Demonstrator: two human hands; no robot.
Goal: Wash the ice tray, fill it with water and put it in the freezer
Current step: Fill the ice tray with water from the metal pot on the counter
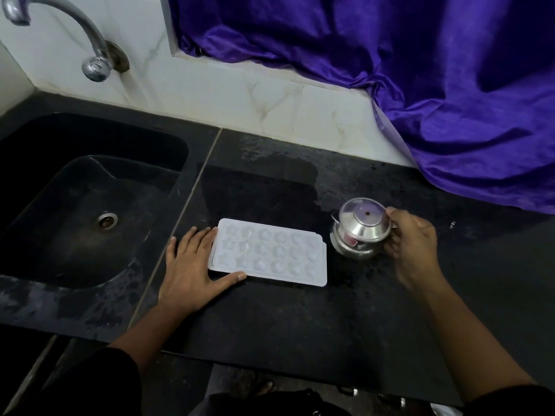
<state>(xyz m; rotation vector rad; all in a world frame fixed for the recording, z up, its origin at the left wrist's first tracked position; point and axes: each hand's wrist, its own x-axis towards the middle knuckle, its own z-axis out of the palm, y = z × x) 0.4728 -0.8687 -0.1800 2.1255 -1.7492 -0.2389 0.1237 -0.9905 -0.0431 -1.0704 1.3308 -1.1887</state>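
**Tray braced, pot in hand: spill is the main risk**

The tray (267, 253) lies flat on the black worktop (300, 319), just right of the sink (75, 205), with the steel pot (360, 229) close off its right end. If the pot holds water for filling, a fast or badly aimed pour would probably overshoot the shallow cells and run onto a worktop that already shows wet patches. The light tray could also skid on that wet surface if nudged. Whether the cells hold water yet cannot be told. Once full, the tray would likely slop on the way to the freezer unless kept level.

The left hand (189, 265) lies flat with fingers straight and spread. Its fingertips are against the tray's left edge and its thumb runs along the front edge, bracing the tray rather than gripping it. The right hand (411, 238) has its fingers curled round the pot's right side, apparently at a handle, though motion blur hides the exact hold.
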